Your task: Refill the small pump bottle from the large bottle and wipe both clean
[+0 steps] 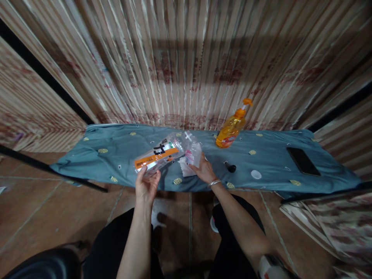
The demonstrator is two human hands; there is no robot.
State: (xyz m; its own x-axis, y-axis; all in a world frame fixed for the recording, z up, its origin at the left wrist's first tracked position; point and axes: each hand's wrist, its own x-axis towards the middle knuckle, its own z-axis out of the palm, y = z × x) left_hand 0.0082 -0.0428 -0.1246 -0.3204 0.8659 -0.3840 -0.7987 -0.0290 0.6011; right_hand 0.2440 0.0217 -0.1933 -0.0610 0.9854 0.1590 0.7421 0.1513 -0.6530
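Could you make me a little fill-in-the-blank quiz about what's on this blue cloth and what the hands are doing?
1. The left hand holds a clear plastic ____ with an orange stripe.
2. The right hand rests on the cloth-covered table, its wrist wearing a ____.
3. The pump bottle holds liquid coloured ____.
4. At the table's right end lies a black ____.

Missing words: bag; bracelet; orange; phone

A striped curtain (186, 58) hangs behind a low bench covered in blue-grey cloth (116, 151), above a brown tiled floor (43, 217).
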